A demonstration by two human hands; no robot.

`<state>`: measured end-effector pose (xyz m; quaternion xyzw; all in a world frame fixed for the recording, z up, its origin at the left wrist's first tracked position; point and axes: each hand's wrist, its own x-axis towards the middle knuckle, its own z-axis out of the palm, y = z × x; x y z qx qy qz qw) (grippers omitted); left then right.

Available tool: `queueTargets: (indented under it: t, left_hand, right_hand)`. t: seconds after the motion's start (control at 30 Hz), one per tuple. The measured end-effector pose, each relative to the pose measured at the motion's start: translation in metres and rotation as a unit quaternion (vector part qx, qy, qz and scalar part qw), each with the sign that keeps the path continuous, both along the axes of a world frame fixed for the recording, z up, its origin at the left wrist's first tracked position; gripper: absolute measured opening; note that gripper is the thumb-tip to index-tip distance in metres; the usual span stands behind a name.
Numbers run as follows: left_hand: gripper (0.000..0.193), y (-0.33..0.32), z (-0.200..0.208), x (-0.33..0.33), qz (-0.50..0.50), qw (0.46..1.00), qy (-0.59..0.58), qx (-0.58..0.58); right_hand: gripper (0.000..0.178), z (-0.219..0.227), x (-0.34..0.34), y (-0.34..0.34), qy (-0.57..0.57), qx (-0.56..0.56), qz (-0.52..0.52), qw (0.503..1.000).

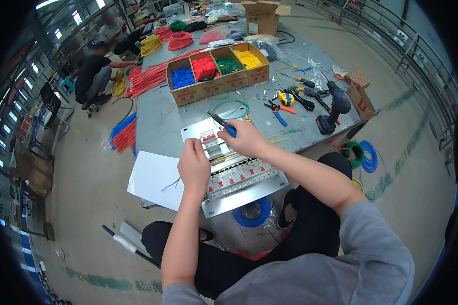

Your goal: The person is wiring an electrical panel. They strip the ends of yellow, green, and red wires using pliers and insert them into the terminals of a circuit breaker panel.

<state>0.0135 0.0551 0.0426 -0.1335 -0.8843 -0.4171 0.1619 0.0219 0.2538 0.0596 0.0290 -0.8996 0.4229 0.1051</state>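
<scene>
At a grey worktable [315, 53], a right hand [245, 138] grips blue-handled pliers [222, 122] at the 12 o'clock end of a metal plate [245, 197] bearing circuit breakers [241, 178]. The left hand [193, 166], fingers drawn together, is at the plate's 9 o'clock side, its hold impossible to tell. A divided cardboard box [208, 94] stands at 12 o'clock from the plate, a cordless drill [339, 101] at 2.

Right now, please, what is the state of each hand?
Left hand: closed; whether it pinches anything cannot be told.
Right hand: closed, holding the blue-handled pliers.
</scene>
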Motion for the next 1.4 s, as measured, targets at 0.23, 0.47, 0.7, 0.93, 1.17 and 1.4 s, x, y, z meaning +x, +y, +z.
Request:
queueTargets:
  t: [0.23, 0.47, 0.7, 0.93, 1.17, 1.4]
  left_hand:
    - [0.014, 0.012, -0.009, 0.043, -0.153, 0.976, 0.070, -0.135]
    - [0.010, 0.016, -0.018, 0.042, -0.217, 0.953, 0.109, -0.183]
    - [0.011, -0.002, -0.025, 0.017, -0.201, 0.945, 0.089, -0.244]
    - [0.015, -0.082, -0.039, -0.021, -0.102, 0.958, 0.001, -0.266]
    - [0.022, -0.122, -0.051, -0.019, 0.022, 0.956, -0.065, -0.284]
    - [0.018, -0.098, -0.024, -0.002, 0.008, 0.992, -0.025, -0.123]
  right_hand:
    - [0.038, -0.027, 0.030, 0.014, -0.231, -0.276, 0.145, 0.922]
    - [0.028, -0.039, 0.043, 0.033, -0.241, -0.284, 0.186, 0.909]
    - [0.024, -0.041, 0.025, 0.095, -0.214, -0.270, 0.142, 0.928]
    - [0.022, -0.071, 0.023, 0.200, -0.233, -0.312, 0.048, 0.920]
    - [0.040, -0.109, 0.028, 0.222, -0.241, 0.113, -0.078, 0.961]
    - [0.056, -0.082, -0.002, 0.221, -0.379, 0.328, -0.099, 0.860]
